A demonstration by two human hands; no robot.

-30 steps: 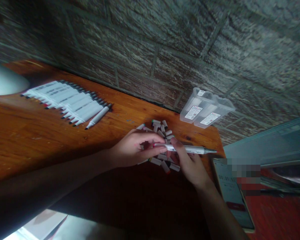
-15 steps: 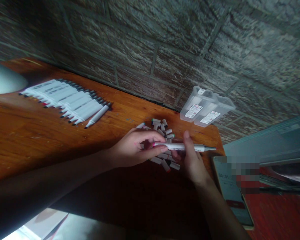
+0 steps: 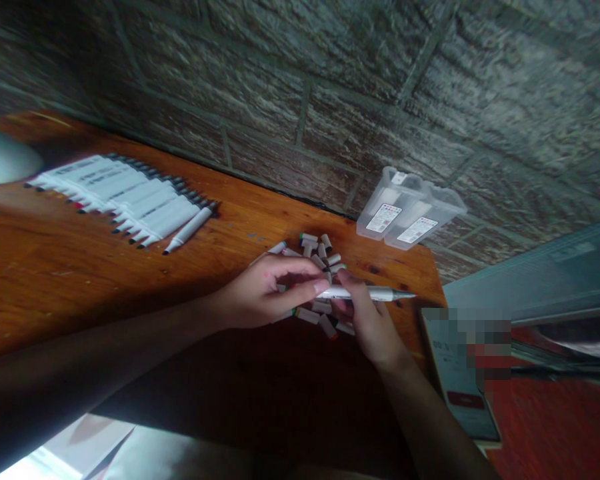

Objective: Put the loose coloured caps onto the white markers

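Head view: L hand (image 3: 275,292) pinches one end of white marker (image 3: 380,294); R hand (image 3: 375,327) grips its barrel, tapered tip pointing twd R edge of tabletop (image 3: 247,217). Marker held above loose caps (image 3: 308,316) nr R end. Row of markers (image 3: 125,193) lies nr far edge, L side; two clear containers (image 3: 405,200) stand at far R corner, phone (image 3: 463,377) nr R edge.

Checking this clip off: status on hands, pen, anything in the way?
Left hand and right hand both on pen. Tip at right bare. Loose caps clutter close around.
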